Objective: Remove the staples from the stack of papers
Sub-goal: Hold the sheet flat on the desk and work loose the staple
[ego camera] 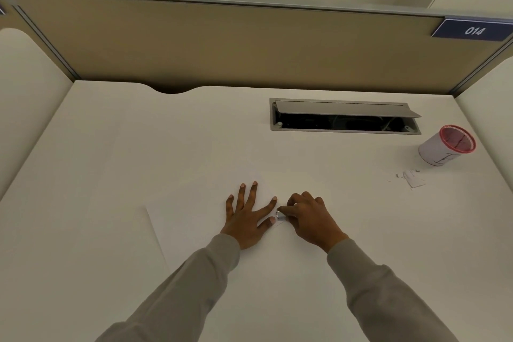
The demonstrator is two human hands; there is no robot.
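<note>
Grey long sleeves (180, 286) at the near edge of the head view, both forearms reaching forward over a plain white desk top (333, 244). Left hand (244, 216) flat and fully open, fingers straight and fanned, palm pressing down on a white stack of papers (191, 219). Stack lying on the desk under that hand, spreading out to its left and back toward the sleeves, with one corner ending between the two hands. Right hand (308, 216) just beside the left, fingers curled, fingertips pinching a small silvery metal piece (280, 215) at that paper corner, in the gap between left forefinger and thumb; tool or staple, not to be told at this size. Well to the right of the right hand and farther off, a torn white paper scrap (415, 179) with tiny dark bits around it; beyond these, a white paper-wrapped cup with a red rim (447, 147), standing on the desk. Ahead of the right hand, a grey rectangular cable hatch (344, 110), lid raised over a dark opening. Behind everything, a beige partition panel (222, 44) carrying a dark blue plate marked 014 (473, 30) at far right.
</note>
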